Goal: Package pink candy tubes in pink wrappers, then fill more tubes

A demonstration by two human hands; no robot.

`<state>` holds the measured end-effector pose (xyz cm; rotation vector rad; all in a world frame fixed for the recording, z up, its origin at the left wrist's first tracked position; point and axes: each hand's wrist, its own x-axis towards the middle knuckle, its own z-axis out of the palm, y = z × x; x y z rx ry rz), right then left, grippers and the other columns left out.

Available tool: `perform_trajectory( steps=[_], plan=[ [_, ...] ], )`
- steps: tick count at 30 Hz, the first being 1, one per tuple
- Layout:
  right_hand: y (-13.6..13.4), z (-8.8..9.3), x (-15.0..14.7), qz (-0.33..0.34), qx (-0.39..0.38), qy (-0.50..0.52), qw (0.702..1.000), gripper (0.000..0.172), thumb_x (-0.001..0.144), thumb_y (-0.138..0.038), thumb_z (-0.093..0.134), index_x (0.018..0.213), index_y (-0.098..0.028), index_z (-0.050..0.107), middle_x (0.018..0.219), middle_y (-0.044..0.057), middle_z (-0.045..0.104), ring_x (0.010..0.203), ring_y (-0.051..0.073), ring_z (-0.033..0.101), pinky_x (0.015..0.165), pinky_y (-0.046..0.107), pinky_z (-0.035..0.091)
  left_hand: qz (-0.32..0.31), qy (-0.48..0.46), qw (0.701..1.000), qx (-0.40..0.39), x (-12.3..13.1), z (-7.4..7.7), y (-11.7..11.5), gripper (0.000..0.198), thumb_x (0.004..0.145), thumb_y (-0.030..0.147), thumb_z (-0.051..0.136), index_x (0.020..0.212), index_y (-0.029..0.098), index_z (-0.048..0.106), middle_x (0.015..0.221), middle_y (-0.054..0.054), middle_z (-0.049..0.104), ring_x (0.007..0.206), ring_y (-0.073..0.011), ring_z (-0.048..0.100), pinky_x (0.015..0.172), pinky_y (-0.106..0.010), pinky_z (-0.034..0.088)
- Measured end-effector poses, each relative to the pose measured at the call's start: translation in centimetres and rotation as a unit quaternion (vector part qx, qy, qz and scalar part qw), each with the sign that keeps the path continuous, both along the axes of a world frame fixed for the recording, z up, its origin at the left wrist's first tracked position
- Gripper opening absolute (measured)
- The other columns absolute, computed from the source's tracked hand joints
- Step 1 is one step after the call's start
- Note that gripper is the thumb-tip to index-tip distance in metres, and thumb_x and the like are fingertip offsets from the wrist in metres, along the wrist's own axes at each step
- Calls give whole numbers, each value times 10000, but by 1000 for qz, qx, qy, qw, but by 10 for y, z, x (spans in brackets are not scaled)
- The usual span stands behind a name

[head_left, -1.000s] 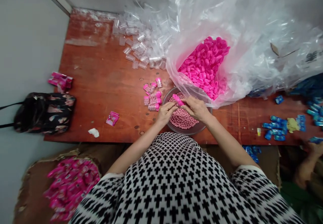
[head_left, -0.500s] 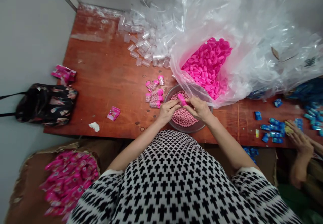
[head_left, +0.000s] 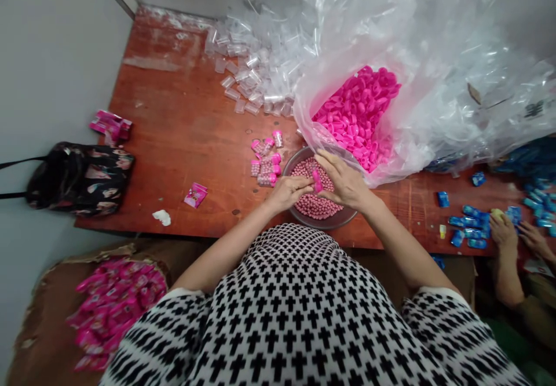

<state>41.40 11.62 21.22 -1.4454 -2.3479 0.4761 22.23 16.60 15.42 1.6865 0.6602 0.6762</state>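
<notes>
Over the grey bowl (head_left: pixel 295 215) of pink beads (head_left: pixel 319 206), my left hand (head_left: pixel 286 193) pinches a small clear bottle with a pink cap (head_left: pixel 317 181); the fingers partly hide the bottle. My right hand (head_left: pixel 347 184) is open beside it, thumb and fingers spread on either side of the cap. Whether the palm touches the cap I cannot tell. Left of the bowl lies a group of bead-filled bottles with pink caps (head_left: pixel 266 164). Behind it, a clear plastic bag (head_left: pixel 304 105) gapes open on many loose pink caps (head_left: pixel 358 113).
Clear empty tubes (head_left: pixel 252 79) are heaped at the back. A pink packet (head_left: pixel 195 195) and a white scrap (head_left: pixel 162 218) lie left, near a black bag (head_left: pixel 82 177). Pink packets (head_left: pixel 117 310) fill a carton below. At right, a co-worker's hands (head_left: pixel 504 232) are near blue packets (head_left: pixel 471 221).
My right hand has opened from its pinch, its fingers now spread beside the cap. The pink cap has shifted slightly right and down. The co-worker's hands have moved apart.
</notes>
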Motion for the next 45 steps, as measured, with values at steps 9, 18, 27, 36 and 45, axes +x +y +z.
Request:
perform_trajectory(
  steps=[9, 18, 27, 36, 45],
  plan=[
    [-2, -16, -5, -22, 58, -22, 998, 483, 889, -347, 499, 1318, -138, 429, 1170, 166, 582, 1100, 268, 555, 920, 433, 485, 174, -73, 944, -270, 4, -7, -13, 367, 637, 416, 737, 909, 169, 737, 939, -62, 730, 846, -205, 645, 829, -336, 485],
    [-9, -53, -32, -147, 84, -27, 985, 749, 805, -456, 556, 1372, -35, 307, 1213, 242, 511, 1142, 344, 484, 963, 506, 420, 229, -182, 869, -400, 25, -8, -24, 327, 594, 331, 783, 860, 152, 722, 824, -28, 708, 717, -123, 587, 742, -264, 458],
    [0, -69, -36, -133, 49, 3, 990, 665, 800, -447, 545, 1334, -82, 390, 1156, 202, 563, 1080, 321, 526, 923, 480, 437, 216, -158, 894, -360, 20, -20, -24, 219, 668, 321, 729, 801, 147, 720, 695, 9, 653, 625, -91, 519, 640, -217, 421],
    [6, -107, -4, -267, -169, 118, 942, 545, 851, -349, 544, 1318, -100, 415, 1130, 169, 629, 968, 233, 633, 870, 382, 486, 358, -43, 913, -190, -42, -47, 38, 320, 696, 365, 702, 960, 184, 707, 886, -49, 714, 779, -166, 635, 775, -318, 505],
    [28, -140, -20, -396, -237, -26, 887, 410, 842, -259, 530, 1225, -114, 516, 1187, 197, 605, 1121, 285, 554, 962, 434, 396, 314, 90, 942, -82, -61, -75, 24, 323, 787, 329, 594, 1055, 168, 675, 1074, -83, 694, 988, -215, 637, 921, -379, 475]
  ],
)
